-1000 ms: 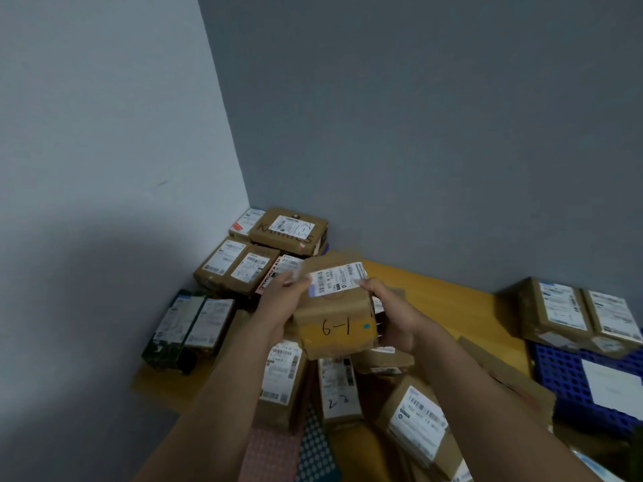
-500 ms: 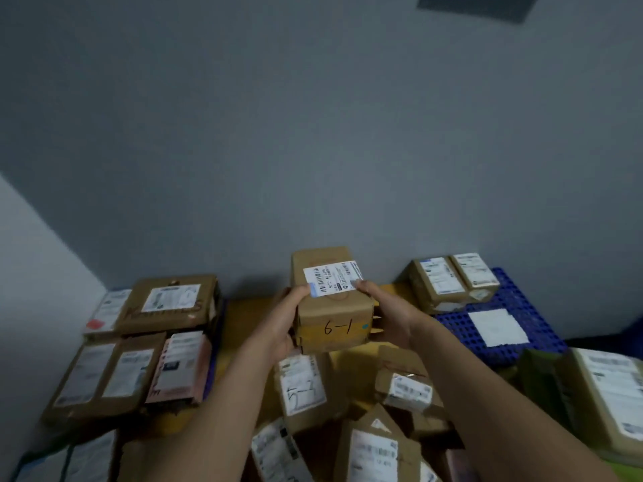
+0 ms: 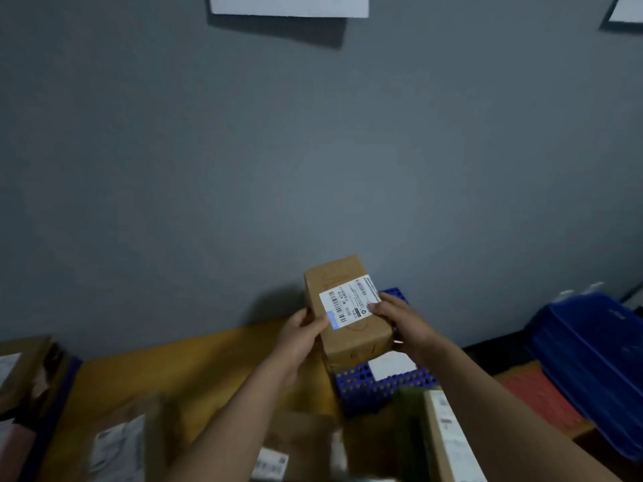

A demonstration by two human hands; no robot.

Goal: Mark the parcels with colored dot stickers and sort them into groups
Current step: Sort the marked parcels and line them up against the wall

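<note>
Low and just right of the frame's centre, I hold a brown parcel (image 3: 360, 337) in front of the grey wall (image 3: 313, 151). My left grip (image 3: 302, 337) clasps its left edge with the thumb on the white label (image 3: 348, 300), and my right grip (image 3: 400, 321) clasps its right side. The parcel is over a blue perforated tray (image 3: 379, 384) beside the yellow tabletop (image 3: 195, 370).
</note>
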